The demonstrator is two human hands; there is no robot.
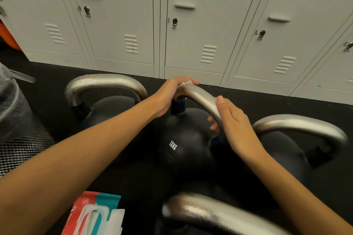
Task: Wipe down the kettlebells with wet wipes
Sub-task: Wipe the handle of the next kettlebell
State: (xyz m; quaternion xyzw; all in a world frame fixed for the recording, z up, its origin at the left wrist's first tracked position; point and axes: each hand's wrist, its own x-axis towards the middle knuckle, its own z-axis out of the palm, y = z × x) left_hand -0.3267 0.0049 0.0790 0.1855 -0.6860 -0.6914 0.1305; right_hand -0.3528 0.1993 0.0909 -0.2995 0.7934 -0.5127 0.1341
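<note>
Silver handle (205, 99) in curled fingers (214, 127) (both hands)

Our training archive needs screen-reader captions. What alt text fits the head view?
A left hand presses a white wet wipe onto the silver handle of a black 12KG kettlebell while the right hand grips that handle. More kettlebells, an open wipe pack and grey lockers surround it.
</note>
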